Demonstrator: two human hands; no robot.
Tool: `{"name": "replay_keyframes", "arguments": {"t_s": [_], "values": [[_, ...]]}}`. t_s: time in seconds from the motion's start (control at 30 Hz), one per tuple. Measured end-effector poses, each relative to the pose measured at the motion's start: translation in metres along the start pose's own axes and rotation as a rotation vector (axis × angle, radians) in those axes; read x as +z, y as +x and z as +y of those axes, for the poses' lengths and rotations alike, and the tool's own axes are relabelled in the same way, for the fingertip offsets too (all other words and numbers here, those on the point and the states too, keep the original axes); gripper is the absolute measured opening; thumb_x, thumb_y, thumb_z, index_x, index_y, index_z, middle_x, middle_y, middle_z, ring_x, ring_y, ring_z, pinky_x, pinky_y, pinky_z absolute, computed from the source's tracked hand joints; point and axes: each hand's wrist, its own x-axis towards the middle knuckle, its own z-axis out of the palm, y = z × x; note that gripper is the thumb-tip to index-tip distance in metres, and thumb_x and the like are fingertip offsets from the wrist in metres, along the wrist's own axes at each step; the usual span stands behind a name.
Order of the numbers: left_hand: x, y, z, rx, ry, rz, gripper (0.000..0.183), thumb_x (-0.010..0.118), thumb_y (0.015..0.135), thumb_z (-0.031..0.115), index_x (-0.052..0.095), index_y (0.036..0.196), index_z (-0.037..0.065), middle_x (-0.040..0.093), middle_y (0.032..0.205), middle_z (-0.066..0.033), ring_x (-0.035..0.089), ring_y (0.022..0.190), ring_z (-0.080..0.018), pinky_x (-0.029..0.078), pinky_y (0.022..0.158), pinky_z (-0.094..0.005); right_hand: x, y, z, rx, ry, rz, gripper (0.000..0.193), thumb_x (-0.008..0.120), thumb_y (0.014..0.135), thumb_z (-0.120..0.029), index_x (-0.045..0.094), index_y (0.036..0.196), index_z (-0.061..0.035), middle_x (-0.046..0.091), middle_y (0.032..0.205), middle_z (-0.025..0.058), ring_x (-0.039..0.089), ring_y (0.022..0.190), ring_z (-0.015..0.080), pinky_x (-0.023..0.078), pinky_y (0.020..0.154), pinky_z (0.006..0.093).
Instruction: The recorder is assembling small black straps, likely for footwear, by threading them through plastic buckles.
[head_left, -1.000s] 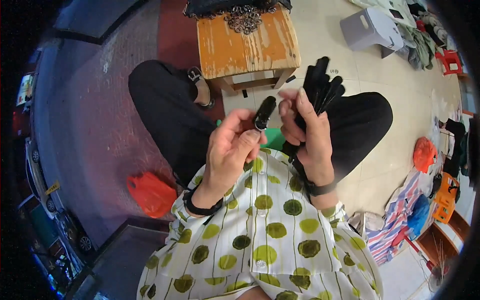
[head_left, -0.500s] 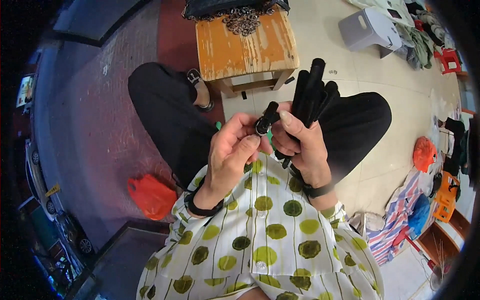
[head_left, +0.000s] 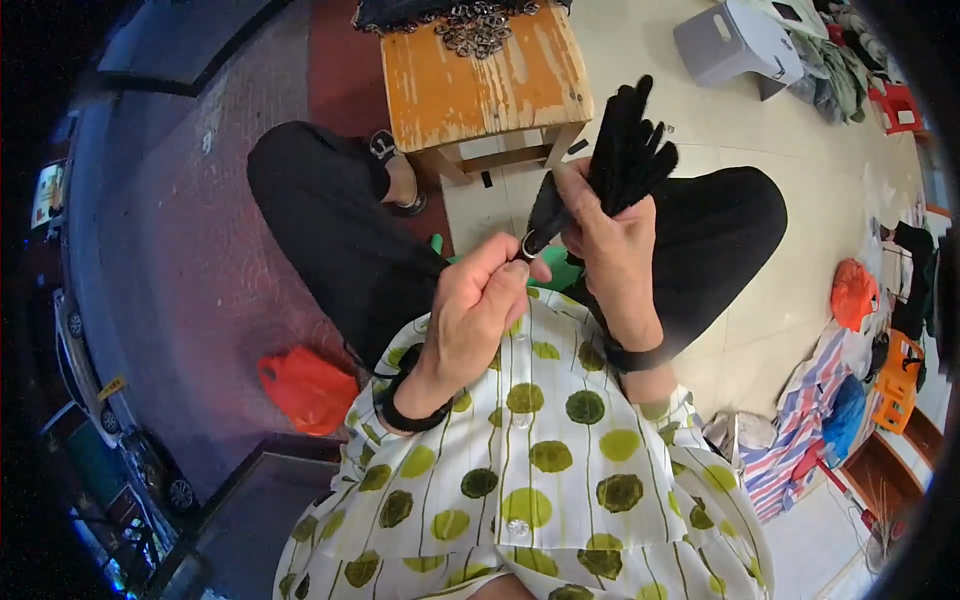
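My left hand [head_left: 470, 305] is closed in a pinch at a small metal ring [head_left: 529, 243], which shows at its fingertips. A black fabric strip [head_left: 545, 212] runs from this ring up to my right hand [head_left: 615, 255]. My right thumb and fingers are closed round a bundle of black fabric strips [head_left: 632, 150], whose loose ends fan out upward. The palm side of the right hand hides the bundle's lower part. Both hands are close together above my lap, just apart from each other.
Beyond my knees stands a worn wooden stool [head_left: 490, 95] with a pile of metal rings [head_left: 475, 30] and a black bag at its far edge. A grey plastic stool [head_left: 735, 45] is at far right. Red plastic bags [head_left: 308, 390] lie on either side.
The strip at the ring now stretches between both hands. My right hand has turned, and its bundle is spread wider and tilts farther right. The left hand has shifted slightly.
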Motion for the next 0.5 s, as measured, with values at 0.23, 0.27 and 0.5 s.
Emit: {"name": "replay_keyframes", "arguments": {"t_s": [0.23, 0.27, 0.5], "values": [[0.001, -0.003, -0.002, 0.097, 0.004, 0.128, 0.034, 0.042, 0.094, 0.031, 0.059, 0.097, 0.001, 0.04, 0.051, 0.0038, 0.035, 0.045, -0.0019, 0.027, 0.043, -0.0188, 0.006, -0.005, -0.005, 0.021, 0.1, -0.016, 0.012, 0.062, 0.082, -0.014, 0.06, 0.082, -0.0016, 0.056, 0.063, -0.0026, 0.042, 0.047, 0.0019, 0.029, 0.04, 0.0176], [0.002, -0.002, -0.001, 0.098, 0.005, 0.127, 0.034, 0.042, 0.094, 0.031, 0.059, 0.097, 0.001, 0.04, 0.051, 0.0038, 0.035, 0.045, -0.0019, 0.027, 0.043, -0.0188, 0.005, -0.009, -0.007, 0.02, 0.1, -0.016, 0.012, 0.062, 0.082, -0.014, 0.06, 0.082, -0.0016, 0.056, 0.063, -0.0026, 0.042, 0.047, 0.0019, 0.029, 0.04, 0.0176], [0.009, -0.001, 0.001, 0.075, -0.049, 0.263, 0.024, 0.045, 0.094, 0.023, 0.057, 0.092, 0.002, 0.05, 0.055, -0.0002, 0.041, 0.046, -0.0029, 0.032, 0.043, -0.0198, 0.011, -0.028, -0.001, -0.041, 0.093, -0.036, 0.016, 0.067, 0.08, -0.012, 0.059, 0.088, 0.0, 0.059, 0.074, 0.002, 0.054, 0.058, 0.0077, 0.042, 0.049, 0.0205]]}}
